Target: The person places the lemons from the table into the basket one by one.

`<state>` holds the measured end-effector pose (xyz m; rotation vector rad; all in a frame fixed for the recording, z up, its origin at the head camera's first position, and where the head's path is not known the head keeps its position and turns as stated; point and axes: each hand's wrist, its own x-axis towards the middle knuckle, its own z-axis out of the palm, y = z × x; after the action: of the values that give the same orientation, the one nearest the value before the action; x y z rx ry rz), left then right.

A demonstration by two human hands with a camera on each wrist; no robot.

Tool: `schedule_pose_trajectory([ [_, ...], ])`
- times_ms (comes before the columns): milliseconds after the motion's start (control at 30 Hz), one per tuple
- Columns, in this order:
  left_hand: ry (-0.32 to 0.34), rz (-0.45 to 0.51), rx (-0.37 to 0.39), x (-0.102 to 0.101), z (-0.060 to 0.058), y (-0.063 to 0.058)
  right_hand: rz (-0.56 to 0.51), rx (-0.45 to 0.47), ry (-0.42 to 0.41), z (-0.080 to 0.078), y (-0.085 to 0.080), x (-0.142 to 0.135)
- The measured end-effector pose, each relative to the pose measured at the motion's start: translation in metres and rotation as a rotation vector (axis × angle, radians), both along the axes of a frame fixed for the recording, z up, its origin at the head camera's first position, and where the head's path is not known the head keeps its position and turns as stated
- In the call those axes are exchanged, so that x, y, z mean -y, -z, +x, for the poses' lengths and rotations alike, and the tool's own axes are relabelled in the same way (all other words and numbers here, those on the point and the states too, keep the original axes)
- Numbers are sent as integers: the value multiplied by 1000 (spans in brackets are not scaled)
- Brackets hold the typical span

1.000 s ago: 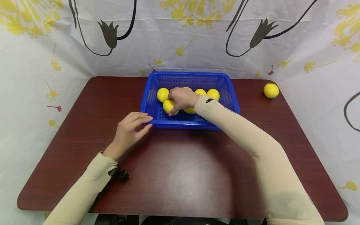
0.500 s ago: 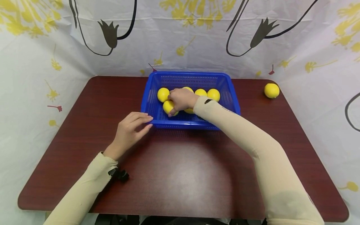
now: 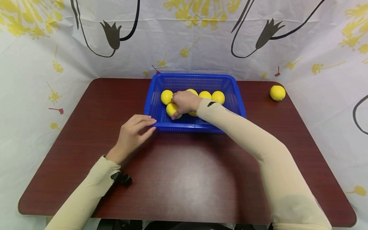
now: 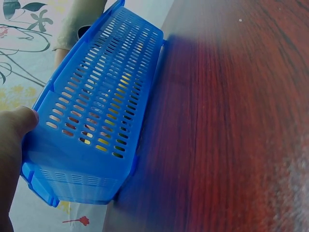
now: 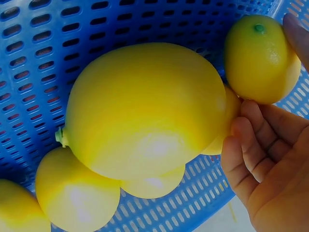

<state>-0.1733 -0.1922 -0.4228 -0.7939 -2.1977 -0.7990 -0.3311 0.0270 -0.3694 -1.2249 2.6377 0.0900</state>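
A blue perforated plastic basket [image 3: 195, 126] holding several yellow lemons stands at the back of the table. My left hand [image 3: 132, 135] holds its front left corner, fingers on the rim and thumb below; the left wrist view shows the thumb against the basket's outer side. Inside the basket, my right hand [image 3: 186, 101] grips a lemon [image 3: 172, 110] between thumb and fingers. In the right wrist view that lemon [image 5: 260, 60] has a green stem end, and a larger-looking lemon [image 5: 145, 111] lies close to the camera. My right hand and sleeve partly cover the other lemons in the head view.
One lemon [image 3: 277, 93] lies alone on the dark red table [image 3: 184, 179], near its back right corner. A white cloth [image 3: 189, 41] with printed flowers hangs behind the table and at its sides.
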Motion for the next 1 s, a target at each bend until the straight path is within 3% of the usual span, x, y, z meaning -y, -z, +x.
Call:
schedule_pose_trajectory([
  [1000,-8,10,-18,-1,1,2,1,-20,-21,3,0,-1],
])
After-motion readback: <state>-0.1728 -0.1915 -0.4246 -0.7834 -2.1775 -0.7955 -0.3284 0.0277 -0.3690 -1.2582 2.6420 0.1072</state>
